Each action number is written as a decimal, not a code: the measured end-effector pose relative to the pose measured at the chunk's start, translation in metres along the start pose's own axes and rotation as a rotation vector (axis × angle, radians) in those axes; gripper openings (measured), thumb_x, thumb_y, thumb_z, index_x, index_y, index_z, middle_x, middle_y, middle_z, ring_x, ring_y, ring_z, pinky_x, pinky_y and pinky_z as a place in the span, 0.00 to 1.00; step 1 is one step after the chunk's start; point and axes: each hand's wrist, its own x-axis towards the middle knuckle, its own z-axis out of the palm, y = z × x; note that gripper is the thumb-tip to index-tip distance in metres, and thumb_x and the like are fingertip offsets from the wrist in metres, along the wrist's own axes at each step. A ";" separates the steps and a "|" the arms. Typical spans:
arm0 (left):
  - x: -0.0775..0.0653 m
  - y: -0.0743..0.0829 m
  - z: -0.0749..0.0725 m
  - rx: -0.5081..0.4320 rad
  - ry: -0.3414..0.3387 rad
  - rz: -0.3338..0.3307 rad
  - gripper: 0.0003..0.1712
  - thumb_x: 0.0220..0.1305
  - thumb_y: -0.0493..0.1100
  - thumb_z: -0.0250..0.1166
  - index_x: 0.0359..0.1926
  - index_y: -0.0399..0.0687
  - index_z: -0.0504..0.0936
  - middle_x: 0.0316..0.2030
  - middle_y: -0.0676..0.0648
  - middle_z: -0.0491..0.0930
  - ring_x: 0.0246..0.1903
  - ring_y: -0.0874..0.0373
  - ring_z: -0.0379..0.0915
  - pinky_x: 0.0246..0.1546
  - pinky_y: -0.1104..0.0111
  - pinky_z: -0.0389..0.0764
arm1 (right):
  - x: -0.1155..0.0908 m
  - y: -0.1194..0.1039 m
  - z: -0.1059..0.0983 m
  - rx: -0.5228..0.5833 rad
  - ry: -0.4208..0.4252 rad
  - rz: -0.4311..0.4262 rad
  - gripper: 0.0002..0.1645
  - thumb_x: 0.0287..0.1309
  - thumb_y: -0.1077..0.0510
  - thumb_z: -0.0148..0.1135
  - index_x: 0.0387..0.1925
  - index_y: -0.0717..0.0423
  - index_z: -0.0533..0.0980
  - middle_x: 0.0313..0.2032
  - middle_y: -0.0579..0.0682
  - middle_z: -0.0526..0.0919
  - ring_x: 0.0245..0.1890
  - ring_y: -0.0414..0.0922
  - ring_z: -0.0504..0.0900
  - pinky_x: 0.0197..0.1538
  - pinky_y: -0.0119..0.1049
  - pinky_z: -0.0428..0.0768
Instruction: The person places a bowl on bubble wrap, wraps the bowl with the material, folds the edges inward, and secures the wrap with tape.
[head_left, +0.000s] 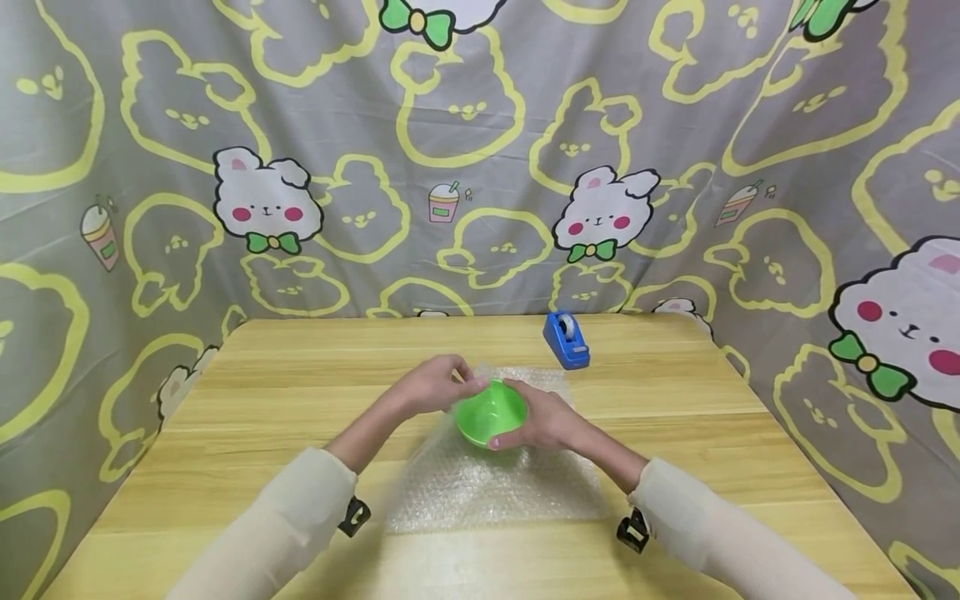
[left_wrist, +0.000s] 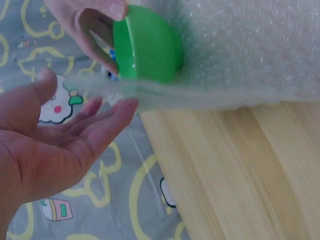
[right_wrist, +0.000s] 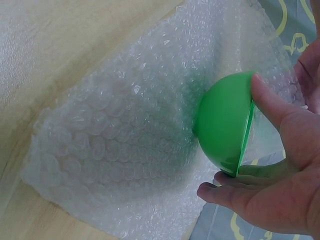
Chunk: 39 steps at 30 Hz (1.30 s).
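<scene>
A green bowl sits on a sheet of bubble wrap, its hollow side up. My right hand grips the bowl by its rim, thumb on the near side and fingers at the far side. The bowl's base meets the wrap in the right wrist view. My left hand is at the bowl's left, where an edge of the wrap is lifted. In the left wrist view its fingers are loosely extended beside that raised edge, thumb apart from them.
A blue tape dispenser with a roll of tape stands behind the wrap, toward the back right of the wooden table. A grey patterned curtain hangs behind the table and along both sides.
</scene>
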 end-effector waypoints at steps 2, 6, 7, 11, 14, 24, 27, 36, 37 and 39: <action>-0.001 -0.001 -0.001 -0.033 -0.030 -0.006 0.27 0.77 0.58 0.53 0.51 0.37 0.78 0.45 0.39 0.83 0.40 0.46 0.83 0.42 0.58 0.85 | 0.000 0.000 0.000 -0.001 -0.002 0.003 0.66 0.38 0.38 0.84 0.76 0.52 0.60 0.58 0.56 0.81 0.51 0.50 0.80 0.49 0.44 0.83; -0.001 -0.004 0.002 -0.073 -0.024 0.015 0.19 0.78 0.45 0.52 0.53 0.32 0.78 0.49 0.36 0.83 0.47 0.44 0.82 0.45 0.57 0.86 | 0.001 -0.001 0.001 -0.015 -0.003 0.008 0.66 0.39 0.38 0.83 0.76 0.53 0.60 0.58 0.56 0.81 0.51 0.50 0.80 0.47 0.43 0.82; -0.001 -0.006 0.004 -0.064 -0.005 0.038 0.14 0.74 0.38 0.55 0.51 0.32 0.79 0.49 0.36 0.83 0.47 0.45 0.82 0.45 0.58 0.86 | 0.001 -0.001 0.000 -0.017 -0.003 0.007 0.66 0.39 0.38 0.83 0.76 0.53 0.60 0.58 0.57 0.80 0.51 0.50 0.80 0.47 0.43 0.82; -0.001 -0.011 0.014 0.049 0.112 0.142 0.19 0.46 0.20 0.61 0.41 0.34 0.83 0.41 0.39 0.86 0.42 0.47 0.84 0.41 0.62 0.86 | 0.001 -0.002 0.001 -0.020 -0.007 0.007 0.66 0.41 0.38 0.83 0.77 0.53 0.60 0.61 0.57 0.79 0.55 0.53 0.79 0.51 0.46 0.81; -0.001 -0.013 0.023 0.098 0.189 0.174 0.23 0.38 0.19 0.68 0.41 0.34 0.83 0.38 0.40 0.86 0.40 0.47 0.83 0.42 0.61 0.86 | 0.000 -0.002 0.000 -0.023 -0.010 0.010 0.66 0.41 0.37 0.82 0.77 0.51 0.59 0.63 0.57 0.78 0.58 0.54 0.78 0.54 0.49 0.81; -0.006 -0.015 0.031 0.214 0.218 0.102 0.44 0.41 0.32 0.81 0.63 0.36 0.76 0.55 0.34 0.80 0.55 0.40 0.76 0.57 0.48 0.80 | 0.001 -0.002 0.001 -0.022 -0.018 0.014 0.66 0.41 0.37 0.82 0.78 0.50 0.58 0.65 0.58 0.76 0.62 0.58 0.76 0.58 0.54 0.80; -0.007 -0.016 0.030 0.218 0.155 0.070 0.48 0.48 0.36 0.80 0.71 0.38 0.68 0.60 0.32 0.78 0.58 0.37 0.76 0.60 0.46 0.78 | 0.001 -0.002 0.000 -0.011 -0.018 0.015 0.66 0.41 0.37 0.82 0.78 0.50 0.58 0.66 0.59 0.76 0.63 0.59 0.76 0.58 0.55 0.80; -0.008 -0.019 0.031 0.278 0.018 0.102 0.44 0.62 0.40 0.72 0.75 0.41 0.63 0.61 0.32 0.78 0.58 0.38 0.78 0.60 0.50 0.79 | 0.000 -0.001 0.001 0.009 0.003 -0.001 0.67 0.40 0.39 0.83 0.77 0.51 0.59 0.62 0.60 0.78 0.58 0.57 0.79 0.54 0.52 0.82; -0.008 -0.020 0.031 0.277 0.012 0.112 0.44 0.62 0.40 0.72 0.75 0.40 0.63 0.60 0.32 0.79 0.57 0.39 0.78 0.60 0.51 0.80 | 0.000 -0.001 0.001 0.009 0.003 0.000 0.67 0.40 0.38 0.83 0.77 0.51 0.59 0.62 0.60 0.78 0.58 0.56 0.79 0.54 0.52 0.83; -0.008 -0.022 0.031 0.270 0.001 0.128 0.43 0.63 0.39 0.71 0.75 0.40 0.62 0.59 0.32 0.79 0.56 0.40 0.79 0.59 0.52 0.80 | 0.000 -0.001 0.001 0.011 0.002 0.003 0.67 0.39 0.38 0.83 0.77 0.51 0.58 0.62 0.60 0.78 0.58 0.56 0.79 0.54 0.51 0.83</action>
